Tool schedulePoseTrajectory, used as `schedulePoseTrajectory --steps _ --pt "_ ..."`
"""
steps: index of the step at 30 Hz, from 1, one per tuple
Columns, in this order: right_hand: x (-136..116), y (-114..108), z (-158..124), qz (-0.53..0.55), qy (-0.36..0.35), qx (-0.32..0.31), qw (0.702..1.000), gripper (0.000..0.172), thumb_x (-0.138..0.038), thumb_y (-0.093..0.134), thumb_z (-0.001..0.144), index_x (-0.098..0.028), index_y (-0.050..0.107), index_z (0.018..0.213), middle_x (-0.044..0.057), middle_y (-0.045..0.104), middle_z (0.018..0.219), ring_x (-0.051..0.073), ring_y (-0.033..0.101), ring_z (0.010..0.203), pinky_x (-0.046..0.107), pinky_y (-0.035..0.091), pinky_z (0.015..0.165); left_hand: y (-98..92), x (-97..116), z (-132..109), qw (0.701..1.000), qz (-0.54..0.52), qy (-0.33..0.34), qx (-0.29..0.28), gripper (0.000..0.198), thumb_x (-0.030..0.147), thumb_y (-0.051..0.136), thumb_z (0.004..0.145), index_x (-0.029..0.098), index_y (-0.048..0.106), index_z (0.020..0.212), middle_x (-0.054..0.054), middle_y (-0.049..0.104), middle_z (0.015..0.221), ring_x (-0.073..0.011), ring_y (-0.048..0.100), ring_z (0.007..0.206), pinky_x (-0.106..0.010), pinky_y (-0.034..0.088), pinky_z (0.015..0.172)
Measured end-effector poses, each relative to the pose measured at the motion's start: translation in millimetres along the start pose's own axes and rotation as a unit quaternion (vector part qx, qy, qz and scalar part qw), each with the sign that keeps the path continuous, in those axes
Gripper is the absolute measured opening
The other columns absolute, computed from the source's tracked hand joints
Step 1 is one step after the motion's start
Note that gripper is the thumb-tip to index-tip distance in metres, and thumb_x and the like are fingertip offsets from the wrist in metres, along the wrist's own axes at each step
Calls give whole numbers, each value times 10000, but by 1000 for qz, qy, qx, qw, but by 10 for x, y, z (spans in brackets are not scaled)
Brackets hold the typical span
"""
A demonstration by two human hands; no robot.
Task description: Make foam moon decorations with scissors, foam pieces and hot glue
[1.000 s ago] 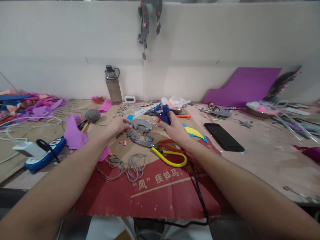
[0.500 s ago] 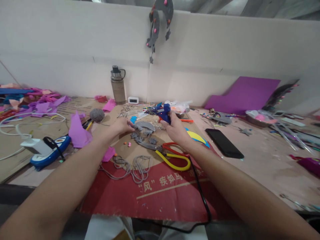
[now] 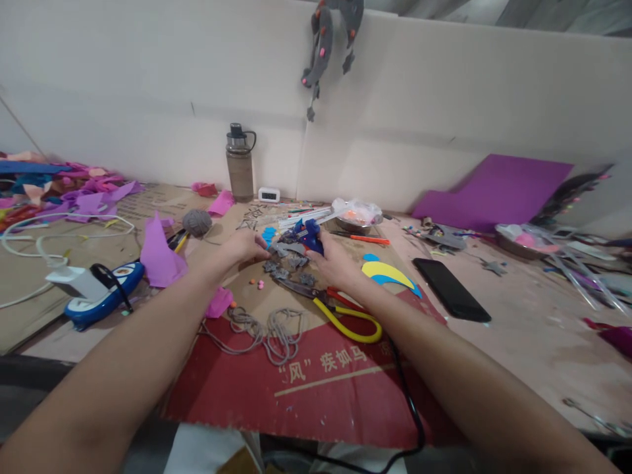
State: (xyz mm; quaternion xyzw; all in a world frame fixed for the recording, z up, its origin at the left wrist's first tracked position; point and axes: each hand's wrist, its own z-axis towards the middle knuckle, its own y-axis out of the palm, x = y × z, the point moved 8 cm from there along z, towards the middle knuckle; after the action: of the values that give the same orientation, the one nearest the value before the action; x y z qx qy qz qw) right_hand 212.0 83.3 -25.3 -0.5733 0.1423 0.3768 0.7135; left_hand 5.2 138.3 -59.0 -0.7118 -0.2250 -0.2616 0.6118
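Note:
My right hand [image 3: 332, 261] is closed around a blue glue gun [image 3: 309, 234], its nozzle pointing left and down at a grey felt piece [image 3: 291, 249]. My left hand [image 3: 245, 247] rests on the cardboard [image 3: 316, 368] with its fingers pinching the left end of that grey piece. More small grey felt cutouts [image 3: 284, 270] lie just in front of both hands. The gun's black cord [image 3: 402, 388] runs back under my right forearm to the table's near edge.
Scissors with yellow and red handles [image 3: 340, 309] lie under my right wrist, grey yarn loops [image 3: 269, 329] nearer me. A black phone [image 3: 451, 280], yellow-blue foam shape [image 3: 388, 272], water bottle [image 3: 239, 162], grey yarn ball [image 3: 196, 222], purple felt [image 3: 160, 253] and a blue tape dispenser [image 3: 101, 299] surround them.
My right hand has brought the glue gun left and down onto the grey felt piece. My left hand has kept its hold on the piece. The view has shifted slightly.

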Motion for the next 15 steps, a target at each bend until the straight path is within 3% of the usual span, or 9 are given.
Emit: schedulePoseTrajectory --steps 7,15 --pt "-22 71 7 -24 -3 -31 999 348 -247 497 879 -132 511 1207 171 638 1120 286 598 991 413 453 849 -30 74 -82 999 -18 -23 -31 156 158 773 598 153 714 742 24 630 558 -101 558 503 -192 454 490" --pt "-15 94 -13 -32 13 -45 998 336 -263 500 888 -140 503 1201 167 641 1124 282 609 997 402 464 842 30 -44 -5 998 -40 -14 -45 56 178 713 684 155 687 727 10 604 543 -92 543 472 -191 440 469"
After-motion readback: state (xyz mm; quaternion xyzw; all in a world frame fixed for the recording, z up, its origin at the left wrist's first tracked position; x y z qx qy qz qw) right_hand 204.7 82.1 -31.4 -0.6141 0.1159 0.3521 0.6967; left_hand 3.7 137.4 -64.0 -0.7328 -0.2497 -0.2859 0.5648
